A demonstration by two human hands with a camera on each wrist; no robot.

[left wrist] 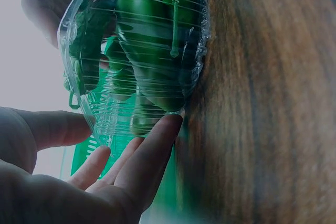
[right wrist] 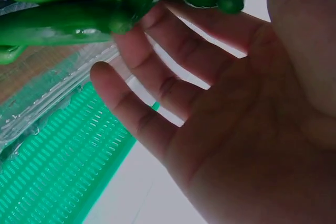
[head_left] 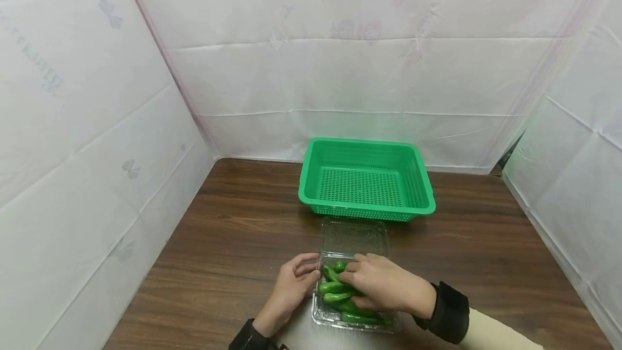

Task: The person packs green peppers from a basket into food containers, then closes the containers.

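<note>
A clear plastic clamshell container (head_left: 353, 285) sits at the near edge of the table (head_left: 233, 242), lid folded open toward the far side. It holds green peppers (head_left: 340, 296).

Left hand (head_left: 290, 285): fingers fairly straight, touching the container's left wall, steadying it without clasping it.

Right hand (head_left: 384, 285): placed over the peppers, fingers curled down among them. The right wrist view shows peppers (right wrist: 79, 22) against the fingertips; a secure grasp cannot be confirmed.

The green perforated basket (head_left: 365, 180) stands just beyond the container, toward the table's far edge, holding nothing visible.

Progress assessment: container opened; no peppers transferred. All peppers appear to remain inside.
</note>
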